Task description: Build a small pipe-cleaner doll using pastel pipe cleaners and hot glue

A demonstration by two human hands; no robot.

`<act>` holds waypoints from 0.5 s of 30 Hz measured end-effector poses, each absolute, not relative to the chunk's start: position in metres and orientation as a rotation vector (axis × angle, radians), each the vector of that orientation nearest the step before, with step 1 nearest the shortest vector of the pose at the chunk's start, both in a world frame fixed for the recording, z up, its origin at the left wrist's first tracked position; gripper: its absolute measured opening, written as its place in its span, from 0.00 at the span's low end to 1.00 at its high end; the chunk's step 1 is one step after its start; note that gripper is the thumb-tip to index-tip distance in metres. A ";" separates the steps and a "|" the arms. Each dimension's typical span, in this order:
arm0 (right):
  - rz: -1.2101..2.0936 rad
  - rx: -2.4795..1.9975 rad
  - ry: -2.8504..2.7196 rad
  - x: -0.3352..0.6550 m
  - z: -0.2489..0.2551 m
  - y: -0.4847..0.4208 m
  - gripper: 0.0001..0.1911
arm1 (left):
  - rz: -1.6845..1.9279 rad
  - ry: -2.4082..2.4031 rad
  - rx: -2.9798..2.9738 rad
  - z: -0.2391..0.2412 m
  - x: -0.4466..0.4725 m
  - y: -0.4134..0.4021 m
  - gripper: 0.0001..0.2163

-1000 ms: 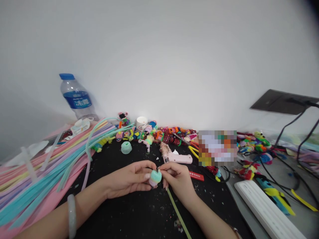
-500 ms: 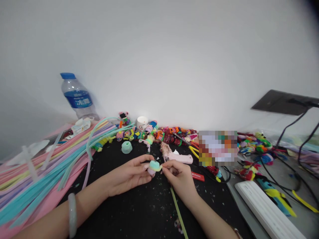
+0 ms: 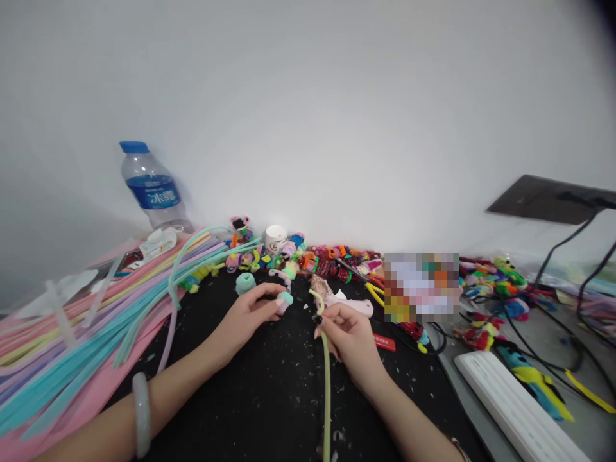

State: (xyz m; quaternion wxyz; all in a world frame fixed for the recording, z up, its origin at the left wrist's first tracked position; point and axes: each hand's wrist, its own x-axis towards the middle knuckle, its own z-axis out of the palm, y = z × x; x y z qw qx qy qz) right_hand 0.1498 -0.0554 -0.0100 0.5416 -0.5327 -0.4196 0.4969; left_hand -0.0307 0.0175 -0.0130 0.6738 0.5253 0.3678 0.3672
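Note:
My left hand [image 3: 250,321] has its fingers closed on a small coiled pipe-cleaner piece [image 3: 285,299] in mint and pale lilac, above the black mat. In my right hand [image 3: 349,330] a long pale yellow pipe cleaner [image 3: 326,385] is pinched near its bent upper end; the rest hangs down toward the bottom edge. The piece and the yellow strand are apart. Just beyond the left hand sits a mint coiled pipe-cleaner ball [image 3: 245,283]. A pale pink glue gun [image 3: 353,304] with a smeared nozzle end lies behind the right hand.
Bundles of pastel pipe cleaners [image 3: 96,333] cover the left side, with a water bottle [image 3: 153,186] behind. Small colourful figures and a paper cup [image 3: 276,239] line the wall. On the right are a red strip [image 3: 384,342], black cables and a white power strip [image 3: 514,404].
My hands have moved apart. The left has drawn back leftward with the small coiled piece, and the yellow pipe cleaner's end has come away from it, staying in my right hand.

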 end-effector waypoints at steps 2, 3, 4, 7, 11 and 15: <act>1.231 -1.205 -0.957 0.150 -0.011 -0.055 0.09 | 0.818 0.918 1.469 -0.015 -0.030 0.017 0.12; 1.248 -1.175 -0.946 0.150 -0.012 -0.055 0.09 | 0.806 0.930 1.585 -0.016 -0.030 0.016 0.12; 1.263 -1.147 -0.936 0.150 -0.012 -0.054 0.09 | 0.800 0.933 1.676 -0.016 -0.029 0.015 0.12; 1.306 -1.082 -0.908 0.150 -0.012 -0.053 0.09 | 0.861 0.964 1.833 -0.012 -0.030 0.010 0.12; 1.364 -0.994 -0.882 0.150 -0.011 -0.053 0.08 | 0.890 0.923 1.914 -0.002 -0.031 0.003 0.08; 1.420 -0.887 -0.870 0.148 -0.008 -0.054 0.07 | 0.672 0.754 1.961 0.003 -0.028 -0.005 0.10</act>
